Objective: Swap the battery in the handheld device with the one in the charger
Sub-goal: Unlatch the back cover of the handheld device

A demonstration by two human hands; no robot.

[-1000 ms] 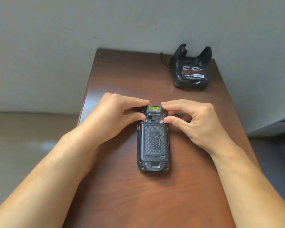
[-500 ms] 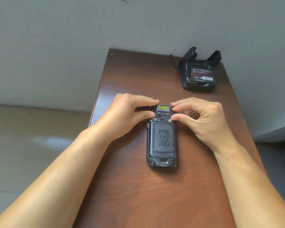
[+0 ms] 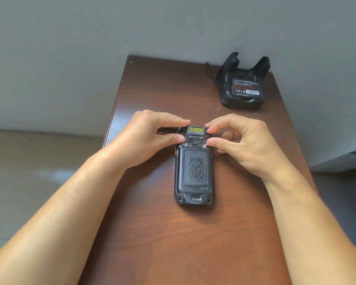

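The black, rugged plastic handheld device (image 3: 193, 167) lay face down along the middle of the dark brown wooden table (image 3: 173, 243), its textured rubber back cover (image 3: 195, 169) closed and uppermost. At the far right corner, well apart from it, stood the black plastic charger cradle (image 3: 244, 85) with a flat black labelled battery (image 3: 246, 87) seated in its front slot.

The left hand (image 3: 148, 138) was curled, thumb and forefinger pinched toward the device's top left corner, at the small silver latch (image 3: 185, 144) there. The right hand (image 3: 243, 145) mirrored it, thumb and forefinger nearly closed at the silver latch on the right (image 3: 204, 146). Neither hand had lifted anything; whether the fingertips were turning the latches or only resting on them I could not tell.

The device looked stiff and fairly weighty for its size, unlikely to slide while pressed flat. The latches seemed small and fiddly, best taken with fingertip or nail, both at once. Once freed, the cover would probably be light and somewhat flexible, best lifted from the top edge. The battery should be a rigid, smooth slab, taken by its edges.

By count: one device, one charger, one battery in view, two latches, two hands. The device's own battery was hidden under the cover.
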